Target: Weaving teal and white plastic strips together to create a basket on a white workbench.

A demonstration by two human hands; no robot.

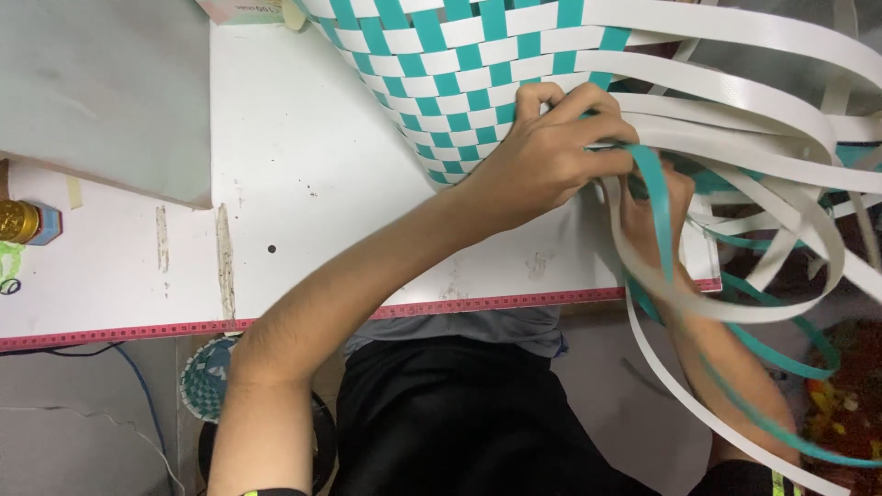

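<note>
A half-woven basket [441, 64] of teal and white plastic strips lies on its side on the white table [303, 174]. My left hand [551, 147] presses on its woven edge and pinches a strip there. Loose white strips [735, 138] and teal strips [657, 216] fan out to the right and curl down past the table edge. My right hand [657, 225] sits behind those loose strips, partly hidden, its fingers closed among them near a teal strip.
The table front carries a pink ruler-like band [119, 332]. A grey board [101, 92] lies at the back left. A gold-capped small jar [23, 222] stands at the left edge. A small woven piece [204, 378] lies on the floor below.
</note>
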